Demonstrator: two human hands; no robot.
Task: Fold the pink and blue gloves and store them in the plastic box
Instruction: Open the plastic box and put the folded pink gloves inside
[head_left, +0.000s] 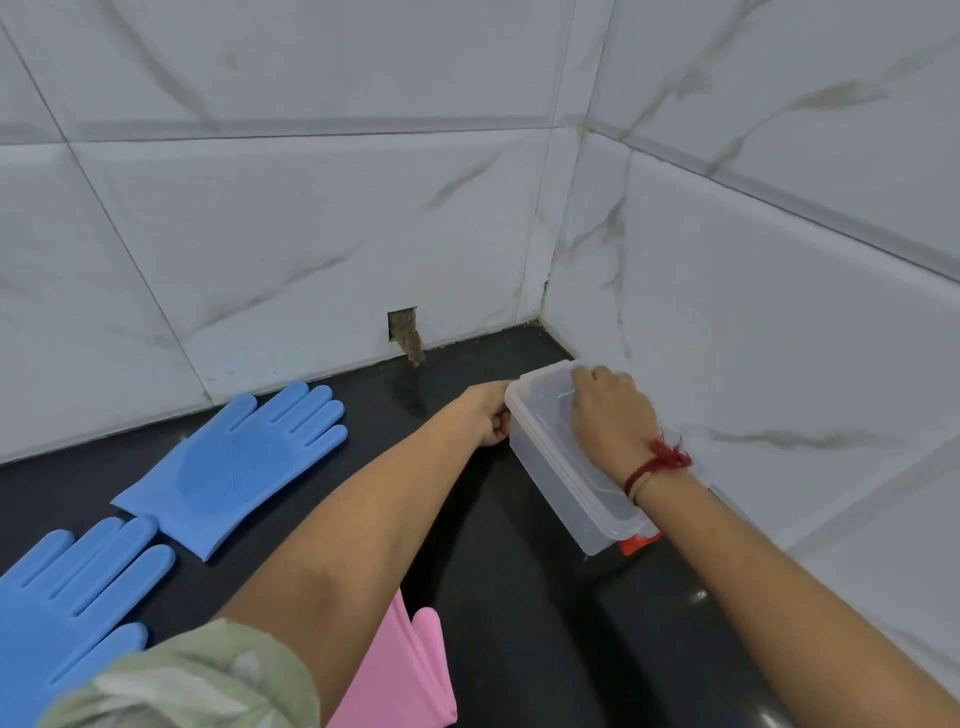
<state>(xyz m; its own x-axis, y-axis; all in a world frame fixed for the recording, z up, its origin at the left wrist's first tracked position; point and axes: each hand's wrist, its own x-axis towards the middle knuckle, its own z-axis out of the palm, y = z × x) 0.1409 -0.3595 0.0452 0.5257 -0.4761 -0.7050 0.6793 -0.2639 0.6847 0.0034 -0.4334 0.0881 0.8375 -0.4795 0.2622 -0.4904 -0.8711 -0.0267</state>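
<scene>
Blue gloves (234, 467) lying flat on black tabletop (493, 597), pink glove (400, 675) near, both hands' fingers (498, 428) holding lidded plastic box (566, 462) in tiled corner.

No text, label, brand, number or sign can be read anywhere in this view; every visible surface is unmarked or too blurred.
</scene>
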